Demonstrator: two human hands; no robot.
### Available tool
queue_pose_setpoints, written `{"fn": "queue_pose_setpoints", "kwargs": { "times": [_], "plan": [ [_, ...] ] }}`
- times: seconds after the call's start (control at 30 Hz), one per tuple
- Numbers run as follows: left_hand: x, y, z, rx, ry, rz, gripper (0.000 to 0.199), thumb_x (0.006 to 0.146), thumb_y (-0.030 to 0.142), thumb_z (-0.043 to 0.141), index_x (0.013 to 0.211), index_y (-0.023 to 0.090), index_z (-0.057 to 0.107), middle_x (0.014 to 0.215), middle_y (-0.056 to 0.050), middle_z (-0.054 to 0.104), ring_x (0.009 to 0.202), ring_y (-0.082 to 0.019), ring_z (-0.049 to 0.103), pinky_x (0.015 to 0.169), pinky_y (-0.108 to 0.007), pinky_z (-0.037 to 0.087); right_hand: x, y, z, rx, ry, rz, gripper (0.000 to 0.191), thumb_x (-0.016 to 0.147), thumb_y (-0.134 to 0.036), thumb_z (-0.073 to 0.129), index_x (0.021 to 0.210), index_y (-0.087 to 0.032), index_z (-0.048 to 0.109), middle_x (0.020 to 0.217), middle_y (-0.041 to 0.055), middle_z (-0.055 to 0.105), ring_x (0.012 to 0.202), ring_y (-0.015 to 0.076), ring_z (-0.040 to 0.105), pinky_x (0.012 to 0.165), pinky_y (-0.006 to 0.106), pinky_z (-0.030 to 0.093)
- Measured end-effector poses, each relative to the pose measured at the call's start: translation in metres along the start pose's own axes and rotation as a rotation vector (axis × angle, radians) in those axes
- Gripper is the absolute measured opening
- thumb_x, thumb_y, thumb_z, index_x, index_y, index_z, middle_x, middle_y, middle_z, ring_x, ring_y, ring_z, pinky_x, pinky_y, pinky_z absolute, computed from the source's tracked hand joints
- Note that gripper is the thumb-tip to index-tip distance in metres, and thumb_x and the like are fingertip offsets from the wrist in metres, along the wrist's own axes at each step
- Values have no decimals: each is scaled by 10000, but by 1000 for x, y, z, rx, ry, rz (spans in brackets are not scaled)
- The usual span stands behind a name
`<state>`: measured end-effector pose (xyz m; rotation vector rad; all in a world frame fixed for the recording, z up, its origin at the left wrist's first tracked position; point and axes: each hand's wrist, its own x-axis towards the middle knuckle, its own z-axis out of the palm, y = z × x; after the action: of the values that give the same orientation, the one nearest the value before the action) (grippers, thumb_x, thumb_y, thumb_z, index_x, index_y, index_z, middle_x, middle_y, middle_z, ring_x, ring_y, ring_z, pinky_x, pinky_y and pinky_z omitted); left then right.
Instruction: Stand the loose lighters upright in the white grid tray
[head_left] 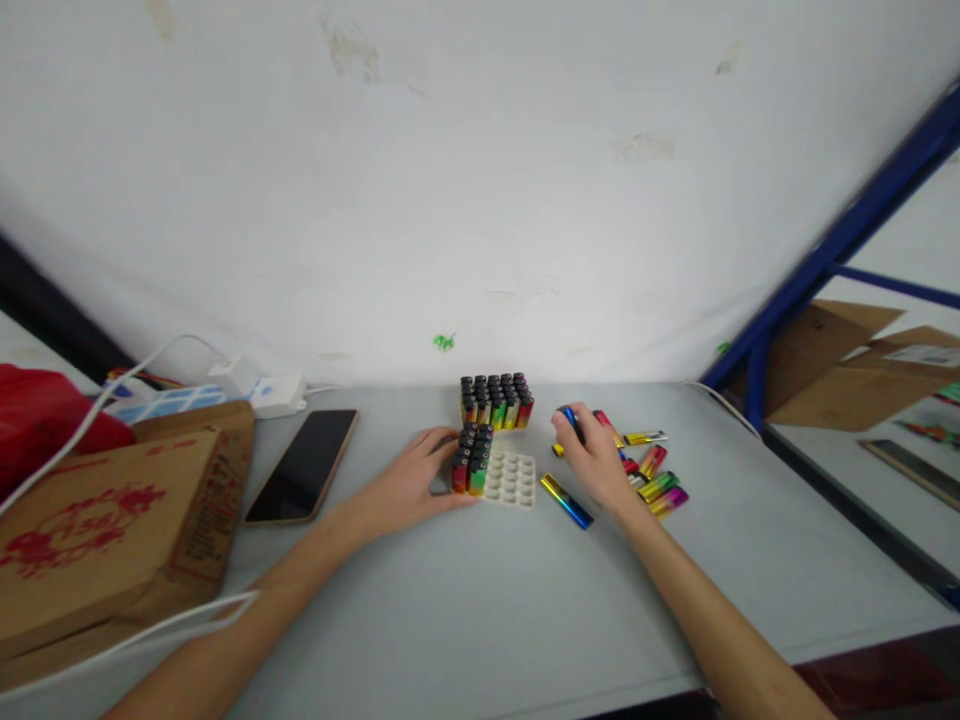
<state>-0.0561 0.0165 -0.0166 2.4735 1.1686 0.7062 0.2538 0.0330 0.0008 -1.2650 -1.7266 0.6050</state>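
Note:
My left hand [420, 478] is curved around the left side of upright black-topped lighters [471, 460], its thumb at their near edge and fingers behind. These lighters stand in the left part of a white tray [510, 480], whose round hollows show on the right. My right hand [592, 455] is closed on a blue lighter [570, 415], held over a loose pile. Several colourful metallic lighters [660, 487] lie beside and partly beneath that hand. One yellow-and-blue lighter [567, 501] lies apart, between the tray and my right wrist.
A full block of upright lighters [497, 402] stands behind the tray, near the wall. On the left are a phone [304, 467], a cardboard box [112, 530] and a white power strip [277, 396] with cables. A blue metal frame [787, 290] and an open carton [847, 370] are at right.

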Motion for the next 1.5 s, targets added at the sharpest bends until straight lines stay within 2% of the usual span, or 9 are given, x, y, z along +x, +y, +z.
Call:
{"fn": "queue_pose_setpoints", "kwargs": {
  "times": [0.2,0.3,0.47,0.7,0.87,1.03,1.13,1.3,1.5],
  "plan": [
    [-2,-1,-4,-42,17,22,738,838,577,851,1444,210,646,1492,-163,616,1388,-401,579,1214,-541,485,-11,-23,16,-121,-109,-29,531,1019,-618,493,661,-228,454,588,-36,467,588,141,451,588,284,291],
    [-2,4,-2,-26,32,25,728,840,554,851,1449,220,634,1485,-154,617,1396,-391,572,1228,-532,470,-15,-26,22,-98,-169,-5,539,996,-603,484,615,-224,435,572,-33,450,573,133,423,572,282,270],
    [-1,6,2,10,34,21,722,848,572,840,1430,200,630,1469,-171,611,1405,-391,554,1232,-539,457,-19,-29,28,-114,-145,1,436,948,-478,465,593,-231,411,543,-30,419,544,131,402,567,290,242],
    [-3,3,4,35,30,36,733,869,572,828,1460,201,602,1482,-165,601,1412,-388,547,1238,-532,451,-20,-27,30,-158,-142,-22,375,956,-410,447,624,-237,417,553,-30,441,543,140,428,578,293,253],
    [-2,6,2,23,23,27,737,862,552,842,1478,234,593,1490,-148,605,1415,-386,546,1238,-539,456,-20,-28,30,-164,-129,-38,433,1038,-505,465,688,-253,424,583,-38,465,561,154,447,585,293,299],
    [-2,5,3,19,28,24,770,861,579,842,1497,234,576,1499,-156,596,1402,-382,556,1236,-542,455,-19,-28,30,-113,-122,-147,336,1112,-480,400,902,-255,536,857,32,649,804,211,616,757,317,481],
    [-2,3,4,36,24,27,786,864,615,827,1493,214,576,1489,-166,598,1403,-391,552,1234,-544,456,-18,-27,30,-83,-119,-177,372,1120,-498,391,916,-248,575,960,67,662,918,228,640,845,340,505],
    [-3,3,5,41,25,29,806,868,651,809,1496,207,567,1488,-170,592,1402,-391,549,1231,-550,455,-18,-26,30,-45,-124,-109,435,1117,-547,396,908,-231,609,868,43,680,813,218,635,742,325,472],
    [-3,4,5,41,21,17,818,862,647,817,1506,212,561,1501,-168,584,1405,-394,545,1233,-558,452,-19,-22,33,-93,-124,-91,320,1121,-488,429,981,-248,587,782,17,686,717,216,658,683,314,477]
  ]
}}
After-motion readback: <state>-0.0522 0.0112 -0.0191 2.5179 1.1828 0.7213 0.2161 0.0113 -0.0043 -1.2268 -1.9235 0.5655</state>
